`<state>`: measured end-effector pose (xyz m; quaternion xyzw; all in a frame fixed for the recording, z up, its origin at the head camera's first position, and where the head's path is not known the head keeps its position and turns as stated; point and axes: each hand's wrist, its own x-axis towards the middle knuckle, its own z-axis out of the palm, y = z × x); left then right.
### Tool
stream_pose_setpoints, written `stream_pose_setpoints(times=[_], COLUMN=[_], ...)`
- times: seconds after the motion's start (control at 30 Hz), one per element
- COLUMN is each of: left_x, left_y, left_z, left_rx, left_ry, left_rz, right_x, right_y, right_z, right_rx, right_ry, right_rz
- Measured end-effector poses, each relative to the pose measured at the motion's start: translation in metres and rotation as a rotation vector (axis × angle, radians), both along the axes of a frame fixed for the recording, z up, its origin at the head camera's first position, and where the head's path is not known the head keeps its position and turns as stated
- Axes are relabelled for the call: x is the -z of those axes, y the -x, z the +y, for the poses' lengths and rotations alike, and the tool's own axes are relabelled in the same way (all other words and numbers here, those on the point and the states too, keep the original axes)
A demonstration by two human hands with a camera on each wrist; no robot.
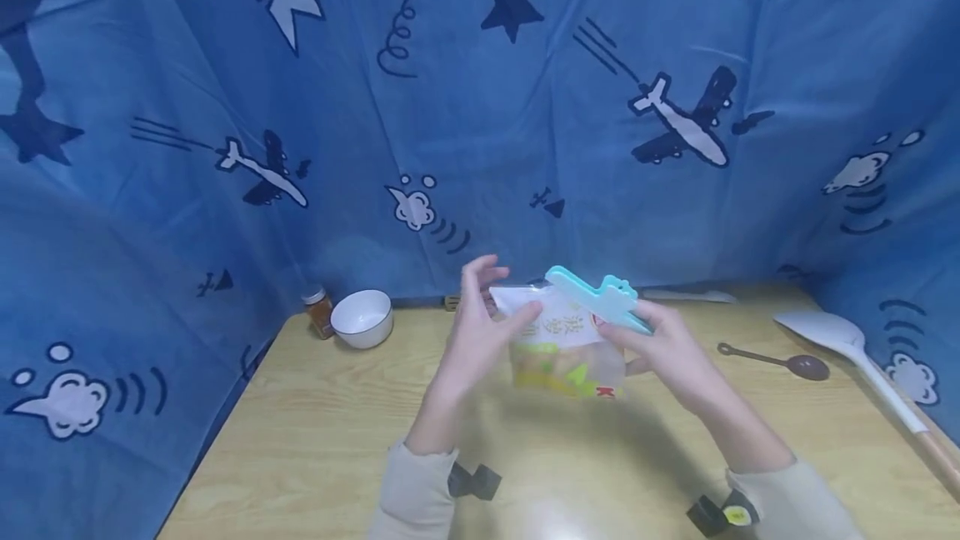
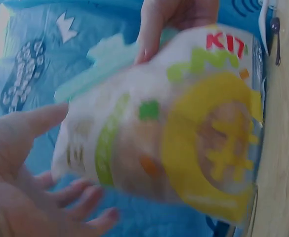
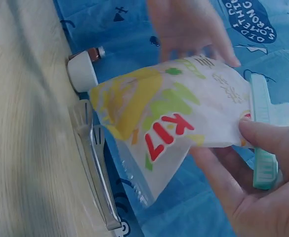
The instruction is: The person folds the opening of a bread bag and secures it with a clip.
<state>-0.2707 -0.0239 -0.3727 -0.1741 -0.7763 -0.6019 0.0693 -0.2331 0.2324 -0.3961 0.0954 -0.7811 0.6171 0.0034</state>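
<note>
two bare hands, left hand [image 1: 480, 332] and right hand [image 1: 663, 352]. pale beige long sleeves, cuffs ending at the wrists. small black device strapped under each wrist; the right one carries a round yellow label.

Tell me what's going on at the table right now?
A person holds a snack bag up over the wooden table. The right hand pinches the bag's top together with a teal clip that sits along it. The left hand is at the bag's other side, fingers spread, thumb on the bag. A white bowl, a spice jar, a brown spoon and a white spatula lie around.
</note>
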Motion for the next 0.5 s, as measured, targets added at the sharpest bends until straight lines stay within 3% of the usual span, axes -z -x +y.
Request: stream_pose_setpoints(times=[0.1,0.23,0.37,0.5], left_x=[0.006,0.013,0.017,0.021], left_y=[0.006,0.01,0.013,0.012], left_z=[-0.01,-0.016,-0.016,-0.011], left_rx=[0.116,0.271,0.313,0.296], left_ry=[0.024,0.053,0.053,0.03], left_rz=[-0.146,-0.247,-0.24,-0.224], right_x=[-0.001,0.0,0.001,0.001], right_y=[0.0,0.0,0.001,0.001], right_z=[0.003,0.006,0.006,0.004], right_rx=[0.023,0.038,0.065,0.068], right_ry=[0.021,0.048,0.051,0.009], right_rz=[-0.022,-0.045,-0.054,-0.071])
